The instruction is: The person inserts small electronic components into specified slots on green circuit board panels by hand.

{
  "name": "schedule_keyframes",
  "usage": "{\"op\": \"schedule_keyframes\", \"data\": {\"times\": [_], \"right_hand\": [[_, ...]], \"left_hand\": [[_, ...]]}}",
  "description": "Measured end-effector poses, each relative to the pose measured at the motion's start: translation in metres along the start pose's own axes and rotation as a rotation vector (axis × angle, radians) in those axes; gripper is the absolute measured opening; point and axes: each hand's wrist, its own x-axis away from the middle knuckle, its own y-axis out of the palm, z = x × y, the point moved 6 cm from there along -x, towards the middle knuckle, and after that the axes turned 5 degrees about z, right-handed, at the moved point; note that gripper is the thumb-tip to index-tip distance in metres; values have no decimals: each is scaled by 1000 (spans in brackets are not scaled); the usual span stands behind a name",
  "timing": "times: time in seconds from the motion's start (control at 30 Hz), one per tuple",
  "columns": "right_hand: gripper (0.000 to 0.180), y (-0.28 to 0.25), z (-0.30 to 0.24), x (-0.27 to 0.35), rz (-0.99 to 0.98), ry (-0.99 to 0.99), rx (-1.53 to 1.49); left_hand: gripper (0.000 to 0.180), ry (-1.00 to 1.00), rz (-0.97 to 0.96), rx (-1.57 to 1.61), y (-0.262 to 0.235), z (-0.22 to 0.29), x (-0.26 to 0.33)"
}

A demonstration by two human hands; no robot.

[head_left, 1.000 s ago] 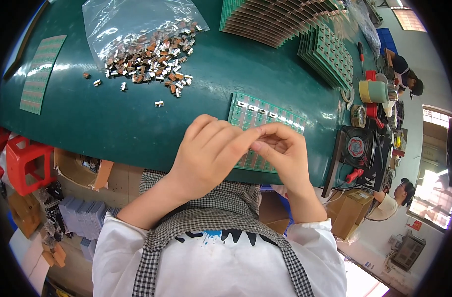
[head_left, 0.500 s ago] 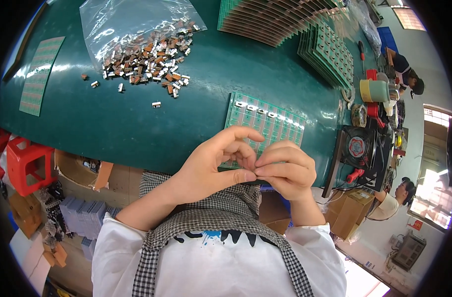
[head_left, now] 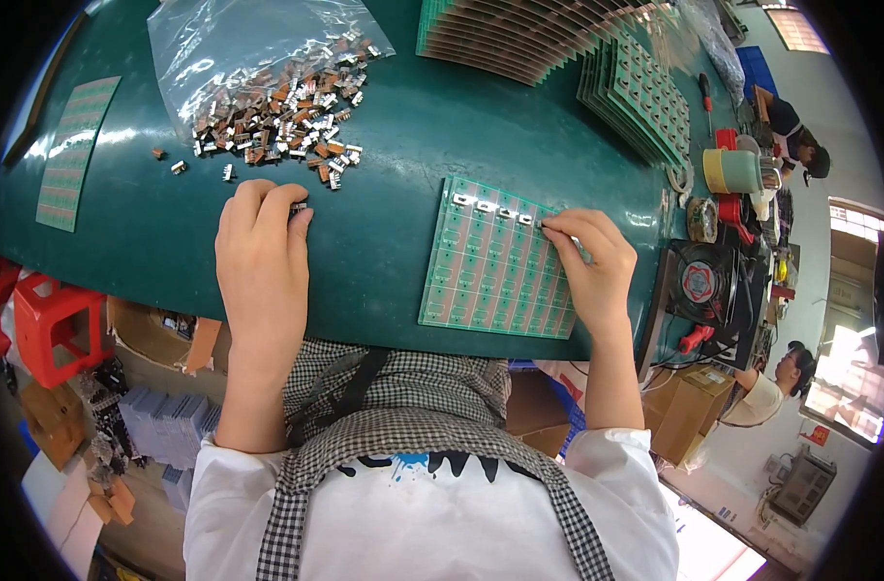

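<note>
Widest passage: the green tabletop (head_left: 369, 257) lay open between the left hand (head_left: 261, 247) and the flat circuit-board panel (head_left: 490, 276), from the front edge upward. Ahead of the left hand, a heap of slide switches (head_left: 282, 121) and a clear plastic bag (head_left: 253, 44) blocked reach. Left of that hand, room extended to a lone panel (head_left: 77, 155) (three stray switches sat near its upper end). Beyond the flat panel, bare surface ended at densely racked boards (head_left: 500, 44). The right hand (head_left: 594, 266) obstructed the narrow strip beside the fan (head_left: 699, 286).
</note>
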Motion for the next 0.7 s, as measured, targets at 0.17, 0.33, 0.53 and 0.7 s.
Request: {"op": "schedule_keyframes", "data": {"times": [0.17,0.33,0.53,0.7], "right_hand": [[15,2,-4,1,-28,-75,61],[16,1,-8,9,54,-223,141],[15,-2,-29,2,-47,-193,292],[18,3,-43,20,-288,251,-450]], "left_hand": [[15,-20,35,373,-3,10,0],[15,52,-139,730,7,48,9],[18,98,-259,908,28,72,25],[14,181,-270,919,29,83,33]]}}
